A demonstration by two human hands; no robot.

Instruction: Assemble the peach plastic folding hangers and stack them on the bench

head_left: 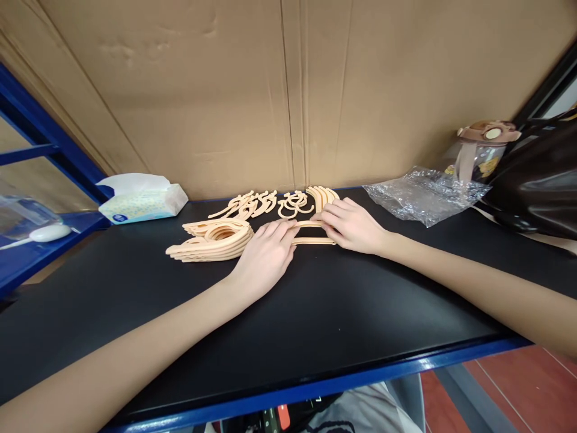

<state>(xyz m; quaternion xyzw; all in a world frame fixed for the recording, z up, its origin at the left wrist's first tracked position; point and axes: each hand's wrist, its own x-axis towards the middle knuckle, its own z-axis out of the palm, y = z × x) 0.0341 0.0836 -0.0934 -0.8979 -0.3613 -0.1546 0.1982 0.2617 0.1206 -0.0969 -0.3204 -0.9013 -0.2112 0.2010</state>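
My left hand (269,252) grips the left end of a beige plastic hanger piece (311,224) above the black tabletop. At its other end, my right hand (349,225) has its fingers closed round the piece. A straight lower bar (313,240) shows between my hands; their fingers cover both ends. Just left of my left hand lies a stack of beige hangers (211,240). Behind my hands are loose hook pieces (295,203), several thin arm-like parts (252,204), and a group of curved pieces (323,195) partly hidden by my right hand.
A tissue pack (139,201) sits at the back left, against the cardboard wall (225,102). On the right are crumpled clear plastic (419,195), a bottle (484,150) and a dark bag (536,174). A blue edge (315,390) borders the table's front.
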